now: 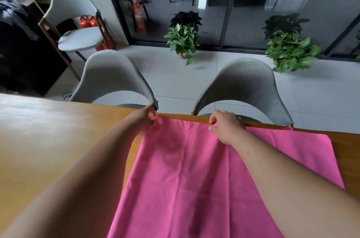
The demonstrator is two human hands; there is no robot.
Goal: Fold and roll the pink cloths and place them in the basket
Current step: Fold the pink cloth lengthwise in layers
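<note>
A large pink cloth (181, 175) lies spread on the wooden table (48, 140), reaching from the near edge of the view to the table's far edge. My left hand (142, 121) pinches the cloth's far left corner. Further right, my right hand (226, 126) pinches the far edge of an upper layer. A lower layer of pink cloth (303, 152) extends to the right beyond my right arm. No basket is in view.
Two grey chairs (113, 76) (247, 84) stand tucked against the table's far edge. A third grey chair (78, 23) stands at the back left. Two potted plants (183, 41) (290, 52) sit on the tiled floor by a glass wall.
</note>
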